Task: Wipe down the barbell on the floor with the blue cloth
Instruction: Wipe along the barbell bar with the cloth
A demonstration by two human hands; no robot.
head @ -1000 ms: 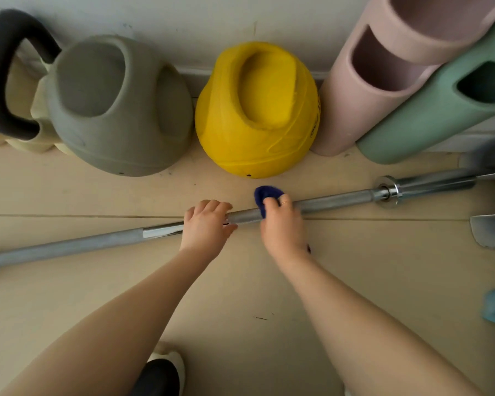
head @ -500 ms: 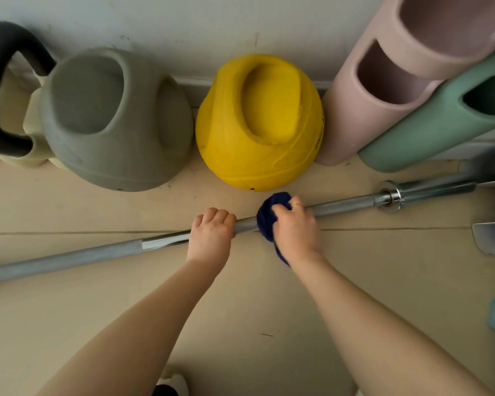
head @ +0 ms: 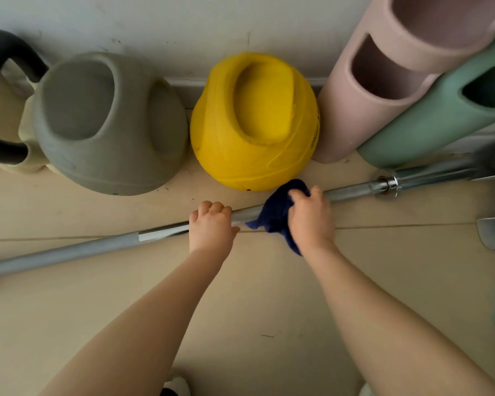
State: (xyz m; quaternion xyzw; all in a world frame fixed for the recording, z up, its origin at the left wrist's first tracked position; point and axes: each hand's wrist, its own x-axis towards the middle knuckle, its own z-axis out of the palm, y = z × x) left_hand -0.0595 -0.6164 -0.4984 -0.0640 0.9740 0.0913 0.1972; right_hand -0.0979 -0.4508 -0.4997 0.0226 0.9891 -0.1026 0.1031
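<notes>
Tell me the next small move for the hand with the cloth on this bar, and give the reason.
Probably slide the right hand, gripping the dark blue cloth around the steel barbell, toward the chrome collar. The left hand steadies the bar, and bare shaft lies between cloth and collar.

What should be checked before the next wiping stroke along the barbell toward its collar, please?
1. Blue cloth wrapped on the barbell shaft: ok.
2. Right hand grips the cloth: ok.
3. Left hand steadies the shaft: ok.
4. Shaft between cloth and collar free of obstructions: ok.
5. Yellow ball apart from the cloth: cannot tell, they look very close.
6. Shaft underside clean: cannot tell.
</notes>
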